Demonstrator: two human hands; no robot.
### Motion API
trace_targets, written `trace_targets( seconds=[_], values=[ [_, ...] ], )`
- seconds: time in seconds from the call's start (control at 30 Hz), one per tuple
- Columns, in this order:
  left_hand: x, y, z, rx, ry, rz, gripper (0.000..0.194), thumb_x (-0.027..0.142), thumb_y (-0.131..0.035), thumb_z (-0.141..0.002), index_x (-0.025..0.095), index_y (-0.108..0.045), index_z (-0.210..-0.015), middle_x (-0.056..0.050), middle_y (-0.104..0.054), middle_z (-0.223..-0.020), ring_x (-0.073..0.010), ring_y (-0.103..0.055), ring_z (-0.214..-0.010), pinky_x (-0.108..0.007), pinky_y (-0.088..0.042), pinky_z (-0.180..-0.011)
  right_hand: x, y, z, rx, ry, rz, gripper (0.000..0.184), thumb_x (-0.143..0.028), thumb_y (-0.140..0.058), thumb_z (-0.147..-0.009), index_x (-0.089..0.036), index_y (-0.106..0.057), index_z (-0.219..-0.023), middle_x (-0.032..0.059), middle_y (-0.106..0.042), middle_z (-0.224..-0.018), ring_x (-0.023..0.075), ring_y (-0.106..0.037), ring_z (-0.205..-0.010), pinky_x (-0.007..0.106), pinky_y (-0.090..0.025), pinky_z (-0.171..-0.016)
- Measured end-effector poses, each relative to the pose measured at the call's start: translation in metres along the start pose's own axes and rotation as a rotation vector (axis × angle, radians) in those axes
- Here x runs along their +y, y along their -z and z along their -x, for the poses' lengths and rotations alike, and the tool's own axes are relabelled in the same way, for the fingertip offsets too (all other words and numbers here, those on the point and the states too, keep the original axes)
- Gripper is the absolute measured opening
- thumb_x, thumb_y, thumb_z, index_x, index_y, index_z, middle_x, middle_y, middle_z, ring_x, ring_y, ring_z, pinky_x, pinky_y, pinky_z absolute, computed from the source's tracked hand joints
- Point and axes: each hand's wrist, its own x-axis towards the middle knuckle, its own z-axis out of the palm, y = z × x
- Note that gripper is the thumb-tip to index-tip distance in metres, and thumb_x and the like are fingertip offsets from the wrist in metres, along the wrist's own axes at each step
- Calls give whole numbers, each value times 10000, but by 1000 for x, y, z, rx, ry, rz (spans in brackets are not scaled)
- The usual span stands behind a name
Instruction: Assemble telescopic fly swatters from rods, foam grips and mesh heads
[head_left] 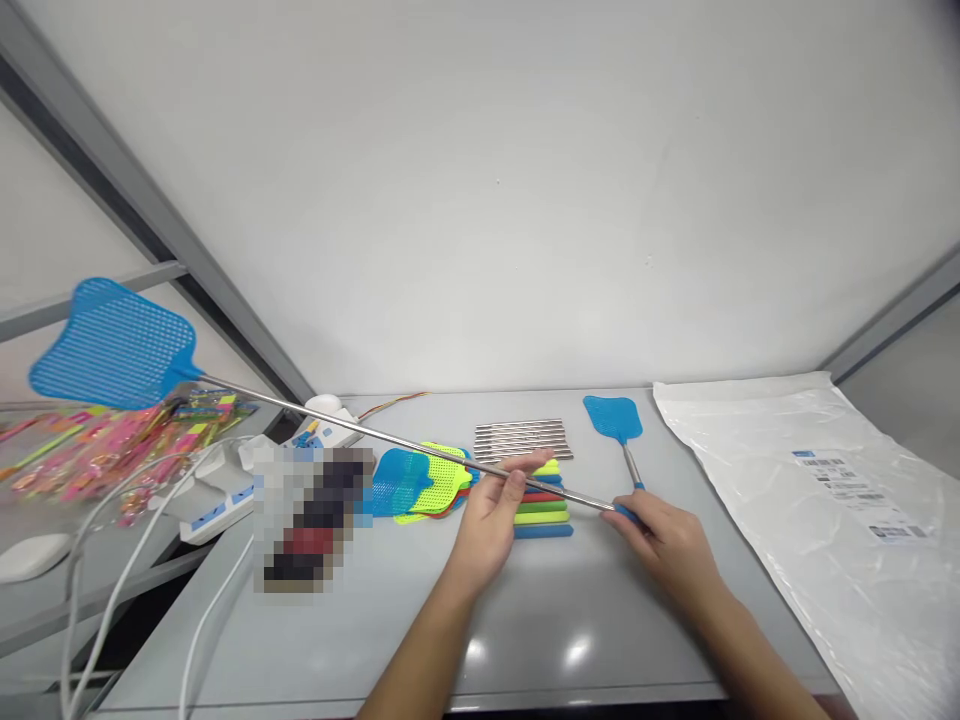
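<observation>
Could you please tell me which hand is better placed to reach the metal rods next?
Probably the left hand: it is nearer the metal rods, while the right hand holds the blue handle.

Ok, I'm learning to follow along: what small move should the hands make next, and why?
Probably ease the metal rod in toward the right hand: it reaches far beyond the left hand, while the blue swatter on the table shows only a short rod.

1. The right hand (pixel 667 538) grips the blue handle (pixel 626 514) of a long fly swatter (pixel 360 427).
2. The left hand (pixel 486 515) holds its metal stick (pixel 420 446).
3. Its blue head (pixel 112 345) pokes out on the left.
4. Shiny rods (pixel 521 438), another blue swatter (pixel 613 417) and a white bag (pixel 832 480) lie on the table (pixel 600 600).
</observation>
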Motion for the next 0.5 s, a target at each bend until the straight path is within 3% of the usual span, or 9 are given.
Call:
trace_targets(
  seconds=[0.07, 0.13, 0.23, 0.3, 0.37, 0.5],
  values=[
    [8, 13, -3, 55, -27, 34, 407, 511, -496, -900, 179, -662, -1067, -144, -627, -1228, -278, -597, -1126, -417, -446, -961, 6, 3, 1, 4, -3, 6, 210, -353, -555, -919, -190, -631, -810, -19, -598, -642, 92, -547, -552, 222, -367, -541],
    [16, 33, -8, 203, -105, 138, 470, 566, -429, -907, 179, -656, -1050, -138, -660, -1158, -246, -664, -964, -398, -487, -878, 12, 5, 3, 17, -3, 24, 203, -356, -575, -906, -190, -640, -808, -17, -597, -634, 91, -537, -536, 227, -363, -532],
    [22, 58, -16, 458, -238, 211, 433, 546, -437, -913, 174, -659, -920, -95, -708, -998, -188, -681, -815, -369, -488, -858, 16, 7, 4, 21, 8, 30, 195, -352, -590, -896, -188, -646, -808, -16, -596, -627, 91, -532, -526, 229, -361, -528],
    [21, 62, -18, 522, -259, 227, 402, 530, -468, -904, 174, -645, -847, -83, -718, -942, -184, -680, -790, -381, -492, -852, 15, 6, 3, 29, 11, 43, 201, -353, -588, -895, -188, -646, -796, -18, -589, -612, 94, -532, -520, 231, -360, -527],
    [16, 54, -16, 476, -211, 200, 400, 524, -482, -899, 169, -644, -813, -99, -722, -941, -205, -680, -847, -391, -490, -859, 10, 4, 1, 47, 7, 59, 210, -356, -581, -896, -188, -646, -788, -17, -588, -603, 97, -531, -512, 232, -357, -519],
    [4, 22, -5, 194, -31, 62, 427, 508, -444, -922, 156, -684, -897, -139, -695, -1084, -251, -646, -1010, -383, -480, -885, 1, 2, -2, 79, 15, 66, 215, -351, -572, -899, -188, -641, -777, -11, -605, -611, 96, -539, -513, 228, -356, -508]
  ],
)
